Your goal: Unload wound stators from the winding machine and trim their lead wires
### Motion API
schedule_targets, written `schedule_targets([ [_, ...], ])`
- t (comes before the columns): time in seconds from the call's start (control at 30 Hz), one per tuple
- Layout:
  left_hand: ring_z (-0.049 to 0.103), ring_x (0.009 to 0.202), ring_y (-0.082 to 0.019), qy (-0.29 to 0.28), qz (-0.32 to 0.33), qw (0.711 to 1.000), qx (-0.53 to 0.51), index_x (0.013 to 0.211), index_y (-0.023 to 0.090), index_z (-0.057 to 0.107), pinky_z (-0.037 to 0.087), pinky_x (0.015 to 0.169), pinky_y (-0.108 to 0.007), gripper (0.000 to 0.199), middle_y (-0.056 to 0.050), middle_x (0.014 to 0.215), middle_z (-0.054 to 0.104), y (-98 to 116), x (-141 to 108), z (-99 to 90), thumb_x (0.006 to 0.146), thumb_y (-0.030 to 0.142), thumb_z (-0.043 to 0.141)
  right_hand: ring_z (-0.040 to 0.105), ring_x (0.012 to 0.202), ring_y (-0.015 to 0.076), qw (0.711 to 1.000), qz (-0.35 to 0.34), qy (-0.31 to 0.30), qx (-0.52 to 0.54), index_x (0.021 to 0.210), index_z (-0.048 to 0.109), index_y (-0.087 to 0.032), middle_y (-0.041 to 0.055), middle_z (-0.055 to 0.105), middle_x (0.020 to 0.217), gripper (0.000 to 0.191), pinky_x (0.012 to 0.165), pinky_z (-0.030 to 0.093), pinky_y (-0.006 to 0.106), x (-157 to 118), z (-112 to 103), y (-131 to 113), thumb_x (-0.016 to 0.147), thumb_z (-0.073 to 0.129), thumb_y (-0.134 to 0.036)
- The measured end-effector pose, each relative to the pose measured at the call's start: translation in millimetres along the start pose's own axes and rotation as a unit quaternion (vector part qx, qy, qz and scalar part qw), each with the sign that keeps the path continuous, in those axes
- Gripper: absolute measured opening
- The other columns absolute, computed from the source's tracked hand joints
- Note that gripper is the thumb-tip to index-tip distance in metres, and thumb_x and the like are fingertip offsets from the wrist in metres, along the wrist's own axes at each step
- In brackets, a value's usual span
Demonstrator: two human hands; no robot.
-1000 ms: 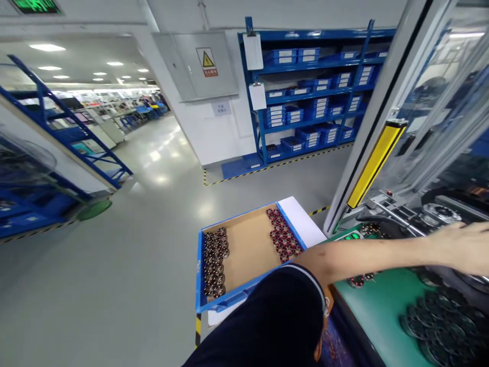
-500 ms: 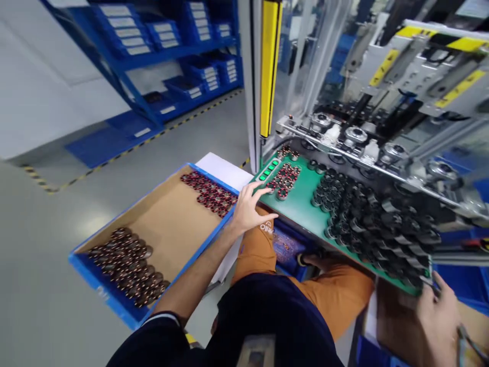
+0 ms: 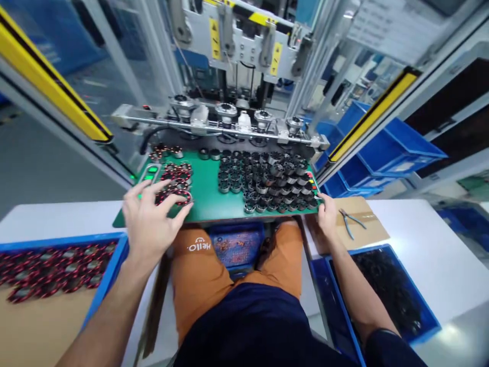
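My left hand [image 3: 153, 219] is over the left part of a green mat [image 3: 206, 188]. Its thumb and index finger close on the near rim of a copper-wound stator [image 3: 184, 193], while the other fingers spread above the neighbouring stators [image 3: 179, 171]. A panel with green lights [image 3: 152, 171] lies beside that hand. At the mat's right front corner is my right hand [image 3: 327, 216], fingers curled and pressed together near a small panel with coloured buttons [image 3: 311, 179]; what they grip is hidden. Dark ring-shaped parts [image 3: 267, 181] stand in dense rows, some stacked, across the mat's right half.
A machine with a metal rail [image 3: 229, 125] and several fixtures stands behind the mat. Yellow guard bars [image 3: 53, 76] flank it. A blue-rimmed tray [image 3: 110, 275] of stators sits left; pliers [image 3: 349, 221] on cardboard and a blue bin [image 3: 424, 300] of dark parts lie right.
My view has swung right to face the machine. My left hand has come over the stators, its thumb and index finger closing on one. My right hand stays at the mat's right corner.
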State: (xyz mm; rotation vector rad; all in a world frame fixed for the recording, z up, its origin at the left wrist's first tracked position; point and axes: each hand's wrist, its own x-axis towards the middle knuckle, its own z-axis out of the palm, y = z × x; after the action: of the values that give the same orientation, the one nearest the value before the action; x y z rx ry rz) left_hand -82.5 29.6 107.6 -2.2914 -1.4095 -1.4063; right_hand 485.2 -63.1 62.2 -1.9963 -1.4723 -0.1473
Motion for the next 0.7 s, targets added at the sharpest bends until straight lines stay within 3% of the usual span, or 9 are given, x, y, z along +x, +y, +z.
schedule_targets([
  [0.1,0.084,0.129,-0.040,0.058,-0.053,0.992,-0.097,0.117,0.032,0.080,0.069,0.113,-0.070,0.024,-0.004,0.136,0.085,44.0,0.9,-16.2,0.101,0.042,0.095,0.076,0.146,0.0317,1.000,0.002,-0.013,-0.006,0.146,0.077,-0.017,0.0173,0.079,0.151,0.038,0.129,0.063,0.058,5.8,-9.6,-5.2,0.122,0.060,-0.041],
  [0.2,0.091,0.109,-0.030,0.055,-0.124,0.958,-0.251,0.137,0.032,0.071,0.077,0.093,-0.046,0.057,-0.003,0.128,0.089,91.2,-6.2,-31.7,0.091,0.035,0.103,0.079,0.140,0.0352,0.999,-0.014,-0.050,0.000,0.139,0.081,-0.020,0.0198,0.082,0.144,0.042,0.129,0.064,0.062,7.3,-36.5,-18.6,0.114,0.050,-0.035],
  [0.3,0.093,0.107,-0.024,-0.018,-0.138,0.942,-0.305,0.146,0.033,0.065,0.079,0.093,-0.034,0.071,-0.001,0.126,0.092,122.2,-18.9,-37.3,0.088,0.028,0.106,0.075,0.150,0.0427,0.999,-0.027,-0.044,0.015,0.153,0.075,-0.019,0.0252,0.076,0.160,0.052,0.132,0.059,0.070,-12.8,-67.5,-50.9,0.109,0.060,-0.041],
  [0.37,0.093,0.096,-0.021,-0.088,-0.138,0.934,-0.318,0.150,0.033,0.064,0.079,0.086,-0.028,0.073,0.000,0.126,0.092,134.8,-27.2,-35.4,0.089,0.026,0.105,0.083,0.133,0.0362,0.993,-0.017,-0.001,0.119,0.163,0.068,-0.025,0.0194,0.081,0.150,0.051,0.119,0.069,0.061,-40.8,-80.3,-87.2,0.116,0.063,-0.043],
  [0.43,0.090,0.083,-0.018,-0.147,-0.126,0.916,-0.350,0.153,0.033,0.064,0.077,0.073,-0.024,0.076,0.001,0.127,0.092,144.8,-33.2,-29.3,0.089,0.023,0.104,0.087,0.113,0.0301,0.940,0.013,-0.112,0.322,0.162,0.069,-0.035,0.0112,0.086,0.134,0.047,0.097,0.075,0.048,-72.5,-81.5,-130.8,0.117,0.072,-0.047],
  [0.5,0.091,0.086,-0.019,-0.202,-0.112,0.895,-0.382,0.157,0.036,0.063,0.076,0.070,-0.023,0.079,0.000,0.134,0.090,154.2,-36.8,-20.0,0.090,0.018,0.102,0.088,0.114,0.0284,0.820,0.069,-0.315,0.473,0.172,0.063,-0.037,0.0099,0.087,0.137,0.062,0.096,0.075,0.044,-97.7,-70.9,-170.7,0.115,0.079,-0.052],
  [0.57,0.094,0.100,-0.022,-0.241,-0.096,0.880,-0.398,0.160,0.039,0.063,0.077,0.073,-0.024,0.079,-0.001,0.145,0.087,163.1,-39.8,-9.7,0.094,0.017,0.099,0.088,0.112,0.0274,0.711,0.124,-0.412,0.556,0.172,0.063,-0.035,0.0079,0.088,0.132,0.071,0.100,0.076,0.043,-111.0,-55.0,-196.2,0.109,0.088,-0.056],
  [0.63,0.094,0.104,-0.021,-0.245,-0.089,0.880,-0.396,0.162,0.040,0.065,0.078,0.076,-0.025,0.073,0.000,0.152,0.085,170.3,-43.8,-1.1,0.100,0.020,0.097,0.089,0.111,0.0269,0.662,0.166,-0.431,0.590,0.164,0.070,-0.031,0.0066,0.089,0.126,0.067,0.104,0.077,0.044,-113.4,-42.9,-206.3,0.105,0.093,-0.054],
  [0.7,0.093,0.097,-0.017,-0.201,-0.093,0.899,-0.378,0.159,0.039,0.069,0.077,0.077,-0.023,0.062,0.002,0.149,0.086,174.9,-48.1,4.1,0.105,0.026,0.099,0.089,0.112,0.0269,0.662,0.196,-0.410,0.596,0.153,0.077,-0.028,0.0070,0.089,0.125,0.057,0.103,0.078,0.043,-108.8,-38.6,-207.7,0.104,0.094,-0.052],
])
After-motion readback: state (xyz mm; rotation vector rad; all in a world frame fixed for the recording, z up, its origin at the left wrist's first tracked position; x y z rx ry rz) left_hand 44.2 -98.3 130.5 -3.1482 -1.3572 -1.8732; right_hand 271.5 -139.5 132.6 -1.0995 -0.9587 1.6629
